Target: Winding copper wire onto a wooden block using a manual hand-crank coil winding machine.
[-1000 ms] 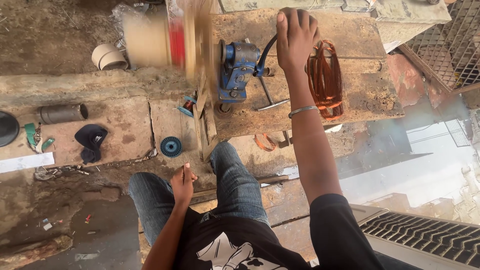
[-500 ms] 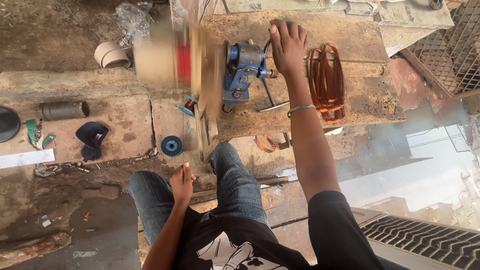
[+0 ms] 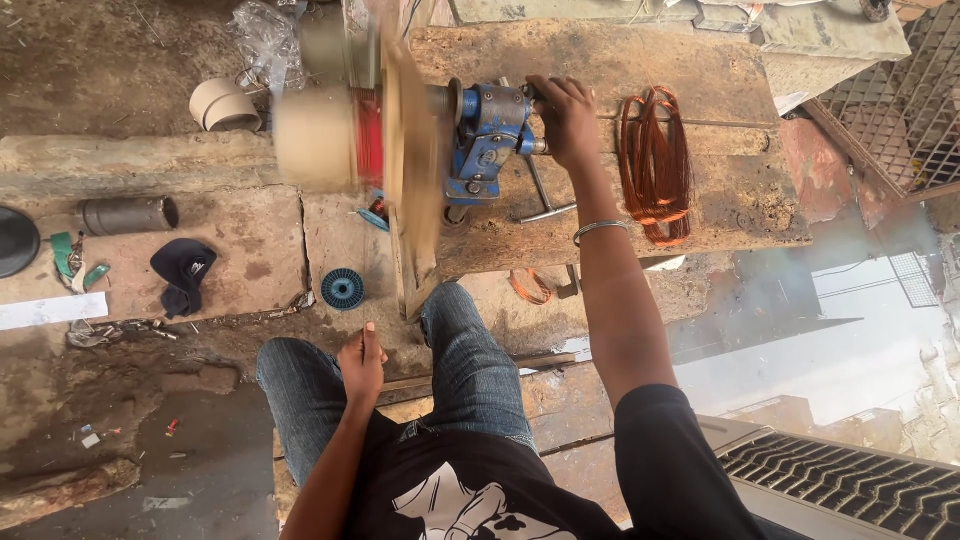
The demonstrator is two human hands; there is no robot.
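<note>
My right hand [image 3: 562,120] grips the crank handle of a blue hand-cranked winding machine [image 3: 487,140] bolted to a worn wooden bench [image 3: 730,200]. On the machine's left, a wooden form with a red part [image 3: 360,135] spins in a blur. A loose coil of copper wire [image 3: 655,160] lies on the bench just right of my right hand. My left hand [image 3: 362,362] rests on my left thigh, fingers loosely curled, thumb up, holding nothing.
On the concrete to the left lie a blue plastic spool [image 3: 343,289], a dark cap [image 3: 185,272], a metal pipe piece [image 3: 128,214] and a roll of tape [image 3: 224,104]. A small orange wire loop [image 3: 530,287] hangs below the bench. A metal grate [image 3: 850,480] sits at lower right.
My right hand has swung down and left with the crank, from above the bench's far edge to beside the blue machine. The form keeps spinning. My left hand stayed on my thigh.
</note>
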